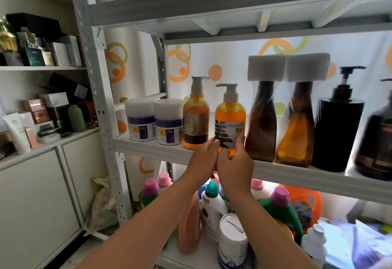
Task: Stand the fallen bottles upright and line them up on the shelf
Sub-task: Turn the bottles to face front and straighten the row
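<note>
On the white metal shelf a row of bottles stands upright. My right hand grips the base of an orange pump bottle with a large black character on its label, thumb in front and fingers up its right side. My left hand touches the bottle's lower left side with its fingertips. To its left stand a second orange pump bottle and two white jars. To its right are two brown bottles with white foam caps, a black pump bottle and a dark bottle at the frame edge.
The shelf board above hangs low over the pump heads. Below, the lower shelf holds several detergent bottles and a white canister. The rack's perforated post stands at the left, beside a cabinet with boxes.
</note>
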The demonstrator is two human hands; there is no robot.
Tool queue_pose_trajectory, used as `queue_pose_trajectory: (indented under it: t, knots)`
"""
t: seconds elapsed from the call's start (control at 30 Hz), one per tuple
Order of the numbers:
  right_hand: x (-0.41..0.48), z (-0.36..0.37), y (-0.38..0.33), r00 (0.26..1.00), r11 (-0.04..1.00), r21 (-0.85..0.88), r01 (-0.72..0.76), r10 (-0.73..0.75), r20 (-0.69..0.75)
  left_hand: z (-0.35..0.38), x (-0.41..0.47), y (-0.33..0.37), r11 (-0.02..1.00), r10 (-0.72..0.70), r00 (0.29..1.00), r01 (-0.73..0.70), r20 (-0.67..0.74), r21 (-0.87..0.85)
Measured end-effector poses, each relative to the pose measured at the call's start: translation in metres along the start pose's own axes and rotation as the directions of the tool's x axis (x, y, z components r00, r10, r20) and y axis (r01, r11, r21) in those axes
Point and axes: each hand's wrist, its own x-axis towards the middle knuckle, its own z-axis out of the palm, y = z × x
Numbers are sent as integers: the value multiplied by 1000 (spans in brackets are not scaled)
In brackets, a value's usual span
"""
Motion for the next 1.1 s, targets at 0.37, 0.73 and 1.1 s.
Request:
queue_pose_trajectory:
  t: [0.37, 0.73, 1.1]
  knots:
    - [-4, 4, 2, 993, 997, -78, -7, 15, 115, -10, -1, -3, 998, 60, 998, -60, 9, 36]
    - [0, -14, -1, 1000, 1000, -29, -7, 6, -6, -3, -8, 2, 983, 118, 967, -80, -226, 167]
    - [9, 8, 7, 977, 988, -52, -147, 154, 150, -1, 2, 4, 999, -6, 993, 3, -116, -34]
